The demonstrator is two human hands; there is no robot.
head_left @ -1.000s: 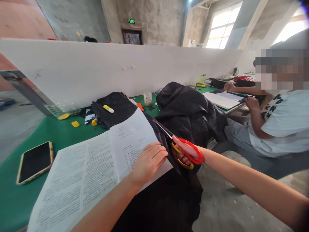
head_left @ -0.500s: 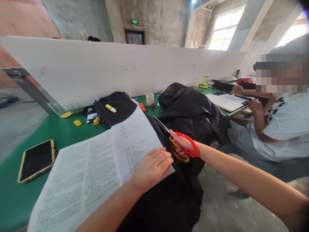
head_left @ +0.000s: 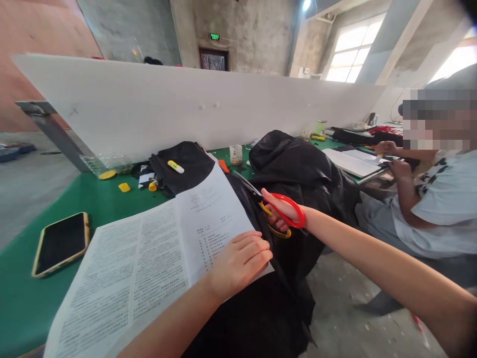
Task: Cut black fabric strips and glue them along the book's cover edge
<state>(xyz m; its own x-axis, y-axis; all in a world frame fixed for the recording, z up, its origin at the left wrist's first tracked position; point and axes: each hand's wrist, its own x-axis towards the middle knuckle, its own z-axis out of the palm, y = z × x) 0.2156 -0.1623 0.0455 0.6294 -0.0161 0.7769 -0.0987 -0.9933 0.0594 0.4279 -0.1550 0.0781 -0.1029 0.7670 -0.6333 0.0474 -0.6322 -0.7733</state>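
Observation:
My right hand is closed round red and yellow handled scissors, whose blades point up and left over black fabric. My left hand lies on the right edge of an open printed booklet, its fingers bent together over the paper's edge. What the fingertips press on or grip there is hidden. The black fabric runs beneath the booklet's right side and hangs off the table front.
A phone lies on the green table at the left. Behind the booklet are a glue stick on folded black cloth, yellow caps and a plastic cup. A person sits at the right with a white book. A white partition stands behind.
My right hand and the scissors have moved slightly up relative to the booklet. The left hand keeps its place on the paper. The whole view has shifted a little.

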